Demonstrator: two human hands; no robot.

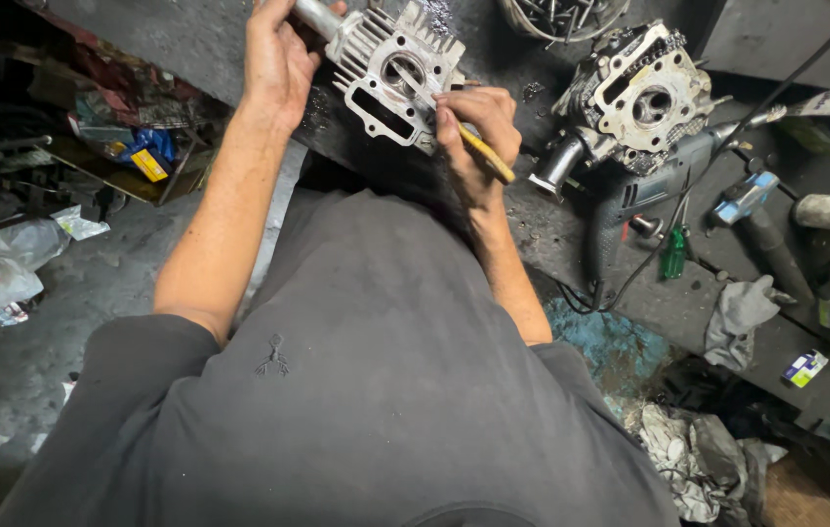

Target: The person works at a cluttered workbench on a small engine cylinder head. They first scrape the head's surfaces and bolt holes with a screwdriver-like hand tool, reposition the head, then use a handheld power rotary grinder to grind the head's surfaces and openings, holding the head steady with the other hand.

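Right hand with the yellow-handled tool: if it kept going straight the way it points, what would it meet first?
The right hand points its yellow-handled tool up-left at the finned metal cylinder block. The tip already seems to touch the block's face by the bore, so it would likely meet that first; depth is unclear.

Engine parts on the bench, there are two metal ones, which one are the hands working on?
The finned cylinder block at the bench's near edge: the left hand steadies it, the right hand holds a yellow-handled tool to it. The cylinder head farther right sits untouched.
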